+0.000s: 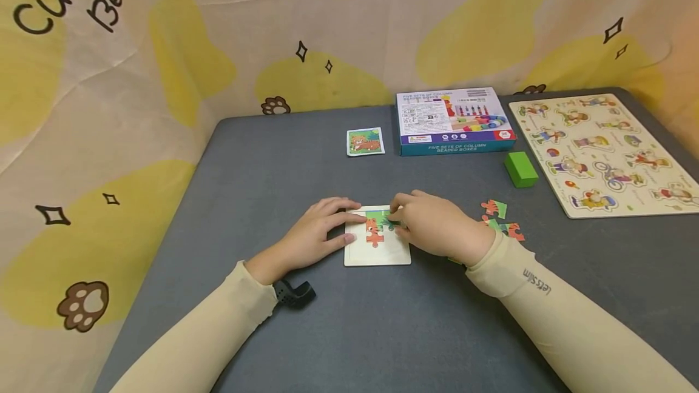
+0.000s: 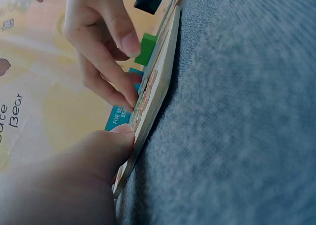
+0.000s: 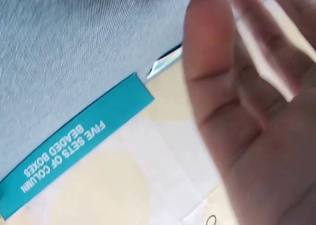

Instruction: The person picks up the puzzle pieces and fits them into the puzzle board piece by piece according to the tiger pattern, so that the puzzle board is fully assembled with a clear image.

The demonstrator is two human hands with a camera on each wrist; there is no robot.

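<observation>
A small pale square puzzle tray [image 1: 377, 255] lies in the middle of the table. Joined orange-and-green puzzle pieces [image 1: 374, 232] sit in its upper part. My left hand [image 1: 314, 232] rests at the tray's left side, fingers over the edge; in the left wrist view its thumb [image 2: 123, 136] presses on the tray. Over the upper right part, my right hand [image 1: 431, 223] holds a dark green puzzle piece [image 1: 390, 222] at the fingertips, mostly covered by them. Loose puzzle pieces [image 1: 496, 208] lie to the right of that hand, some partly hidden behind the wrist.
Behind the tray lies a picture card [image 1: 365, 142] with an orange animal. A flat toy box [image 1: 453, 123] stands at the back. A green block [image 1: 521, 169] sits between it and the loose pieces. At the right lies a large wooden picture board [image 1: 606, 150].
</observation>
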